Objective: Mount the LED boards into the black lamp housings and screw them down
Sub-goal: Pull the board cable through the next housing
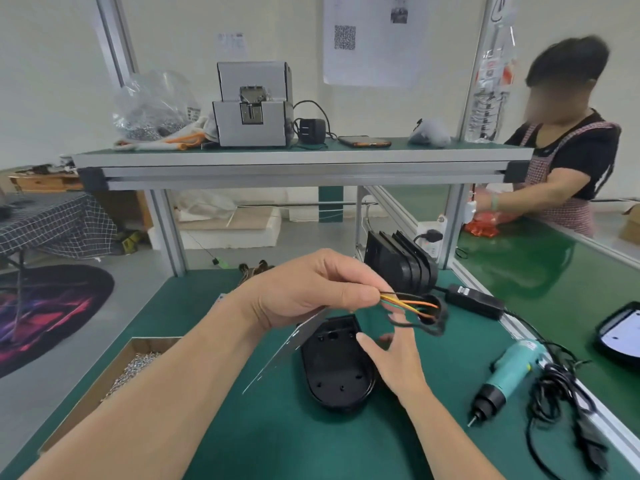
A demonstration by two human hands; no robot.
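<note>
Open green bench [242, 427] surface lies in front of the housing. Left hand [311, 289] pinches the coloured wires [405, 304] and holds the LED board [287, 351] tilted. Right hand [398, 355], fingers spread, touches the black lamp housing [336, 368] lying flat beneath both hands.

Bright even indoor light, soft shadows, wide-angle edge bending, motion-blurred wires [410, 306].
</note>
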